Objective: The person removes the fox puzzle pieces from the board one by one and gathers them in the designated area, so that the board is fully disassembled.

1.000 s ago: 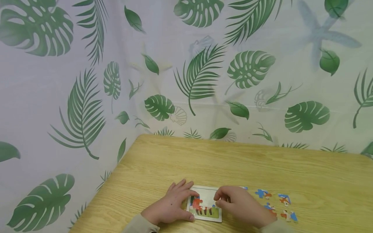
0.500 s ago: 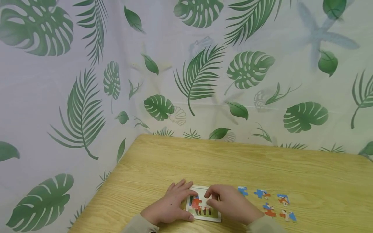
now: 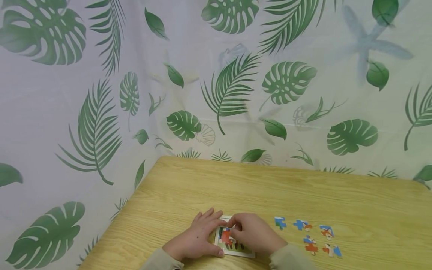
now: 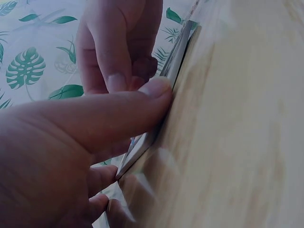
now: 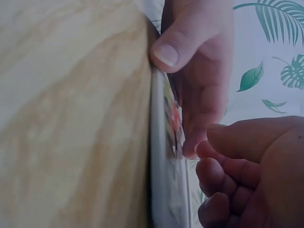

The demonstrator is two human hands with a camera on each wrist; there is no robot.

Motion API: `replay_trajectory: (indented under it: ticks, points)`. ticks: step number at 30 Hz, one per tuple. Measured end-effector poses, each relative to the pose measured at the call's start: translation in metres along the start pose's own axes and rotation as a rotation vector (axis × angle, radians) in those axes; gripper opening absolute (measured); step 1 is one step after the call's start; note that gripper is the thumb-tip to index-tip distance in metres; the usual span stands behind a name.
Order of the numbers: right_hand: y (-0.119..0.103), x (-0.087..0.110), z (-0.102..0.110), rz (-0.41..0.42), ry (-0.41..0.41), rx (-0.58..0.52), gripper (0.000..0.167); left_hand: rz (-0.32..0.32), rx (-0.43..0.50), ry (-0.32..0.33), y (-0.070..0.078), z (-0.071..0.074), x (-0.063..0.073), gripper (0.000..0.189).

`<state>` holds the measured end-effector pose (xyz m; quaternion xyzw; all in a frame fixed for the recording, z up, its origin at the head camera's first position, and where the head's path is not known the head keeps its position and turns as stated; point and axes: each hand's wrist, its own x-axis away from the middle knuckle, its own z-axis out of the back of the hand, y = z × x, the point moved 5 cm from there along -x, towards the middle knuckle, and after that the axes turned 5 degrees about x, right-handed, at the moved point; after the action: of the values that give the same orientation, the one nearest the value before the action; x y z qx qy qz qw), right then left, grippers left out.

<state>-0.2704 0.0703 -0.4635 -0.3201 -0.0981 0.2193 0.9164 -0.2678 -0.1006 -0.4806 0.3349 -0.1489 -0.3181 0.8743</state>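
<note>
A small white-rimmed puzzle tray (image 3: pixel 240 254) lies on the table, partly filled with a red and striped picture (image 3: pixel 225 236). My left hand (image 3: pixel 199 238) rests along the tray's left side, fingers spread, the thumb at its near edge. Over the tray's upper part, my right hand (image 3: pixel 254 232) has its thumb and forefinger together. A small reddish patch (image 4: pixel 137 83) shows at those tips in the left wrist view, where they pinch a puzzle piece that is mostly hidden. The other fingers of that hand are curled. The back of the right hand covers much of the tray.
Several loose puzzle pieces lie right of the tray, among them a blue and green piece (image 3: pixel 279 222), a blue and orange one (image 3: pixel 302 225) and a red one (image 3: pixel 311 245). Leaf-print sheets (image 3: pixel 236 93) hang behind and left of the wooden table (image 3: pixel 287 191).
My right hand has moved left across the tray, toward the left hand's fingertips, uncovering the blue and green loose piece. The left hand has stayed in place at the tray.
</note>
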Motion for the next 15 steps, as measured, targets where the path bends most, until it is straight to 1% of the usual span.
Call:
replay_trajectory:
  ticks: [2, 5, 10, 15]
  points:
    - [0.0, -0.002, -0.004, -0.009, 0.005, 0.014, 0.011, 0.0, 0.011, -0.003, 0.0, 0.0, 0.0, 0.069]
    - [-0.001, -0.004, -0.007, -0.002, 0.034, 0.059, 0.01, 0.002, 0.015, -0.004, 0.0, 0.0, -0.001, 0.072]
    - [-0.004, -0.004, -0.01, -0.003, 0.081, 0.117, 0.011, 0.006, 0.0, -0.001, -0.001, 0.0, -0.001, 0.077]
    - [-0.003, -0.004, -0.014, -0.062, 0.067, 0.133, 0.019, 0.0, -0.007, 0.004, -0.001, 0.0, -0.001, 0.075]
